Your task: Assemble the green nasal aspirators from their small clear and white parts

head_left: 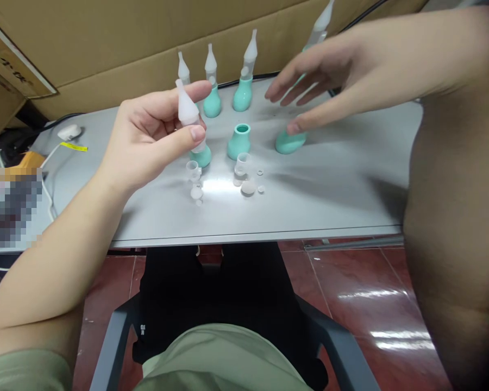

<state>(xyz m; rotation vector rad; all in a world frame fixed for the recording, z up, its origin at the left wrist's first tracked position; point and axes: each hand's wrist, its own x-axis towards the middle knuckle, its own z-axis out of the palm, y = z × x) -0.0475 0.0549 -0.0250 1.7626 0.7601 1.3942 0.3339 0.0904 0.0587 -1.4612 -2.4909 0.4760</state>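
— Above the grey table (326, 201), pinching what?
— Pinching a white nozzle (187, 108) between thumb and fingers of the left hand (142, 133), just above a green bulb (202, 157); not making out whether joined.
— Doing what with the right hand (346, 81)?
— Hovering half open, fingers parted, overlapping a second bulb (290, 144) with the thumb; not seeing clearly whether touching.
— Noticing anything beyond?
— Seeing an open bulb (238, 145) between the hands, clear cups (193, 170) in front, topped bulbs (242, 98) near the cardboard (118, 43).

Black lettering (2, 60) on cardboard (35, 85), illegible, yellow cable tag (74, 147), illegible
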